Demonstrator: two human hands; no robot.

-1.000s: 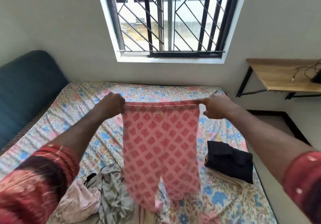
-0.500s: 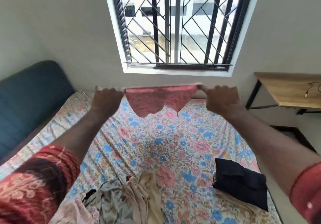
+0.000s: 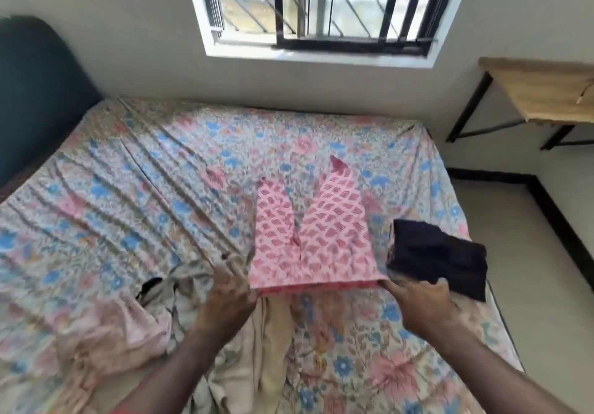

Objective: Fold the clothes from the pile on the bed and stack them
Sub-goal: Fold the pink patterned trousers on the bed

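Pink patterned trousers [image 3: 318, 240] lie spread flat on the floral bed sheet [image 3: 135, 195], legs pointing toward the window. My left hand [image 3: 228, 298] pinches the left corner of the waistband. At the right corner, my right hand [image 3: 421, 301] pinches it too. The unfolded pile [image 3: 180, 314] of beige, grey and pale pink clothes lies at the near left, partly under my left arm. Right of the trousers sits a folded black garment [image 3: 440, 259] on a pale folded one, mostly hidden.
A dark blue headboard [image 3: 35, 92] stands at the left. The barred window [image 3: 324, 8] is on the far wall. A wooden table [image 3: 543, 92] on black legs stands right of the bed, with bare floor [image 3: 527, 253] beside the bed's edge.
The trousers, held up in the air by the waistband before, have been swung out and laid down flat on the bed. Both hands came down and toward me with the waistband.
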